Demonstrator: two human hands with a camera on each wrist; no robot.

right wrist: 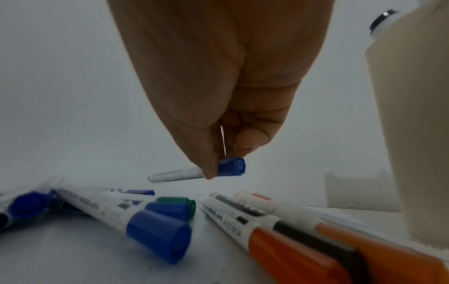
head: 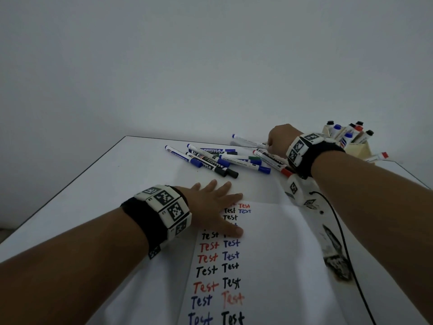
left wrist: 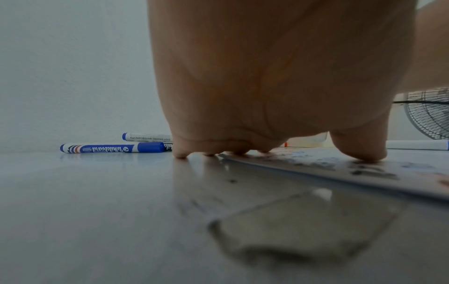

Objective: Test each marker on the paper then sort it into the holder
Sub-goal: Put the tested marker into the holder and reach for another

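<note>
White counter under a plain wall: a blue marker [right wrist: 194, 173] lies crosswise at the far edge, its cap end pinched by the right hand [head: 278, 139]. Paper [head: 269, 254] lies nearer, pinned by the flat left hand [head: 215, 207]; holder [head: 358, 148] just right.

The near left of the tabletop [head: 70, 207] lies open, a broad way in from that side. The left hand [head: 210, 207] presses flat on the paper [head: 269, 254], blocking its upper left corner; the paper's right half is bare. Beyond it the loose pile of markers [head: 218, 160] bars the middle of the far edge. The right hand [head: 278, 139] and its forearm cross the lane between that pile and the holder [head: 351, 141], which is bristling with upright markers at the far right corner. A black cable [head: 344, 242] trails down the right side.
</note>
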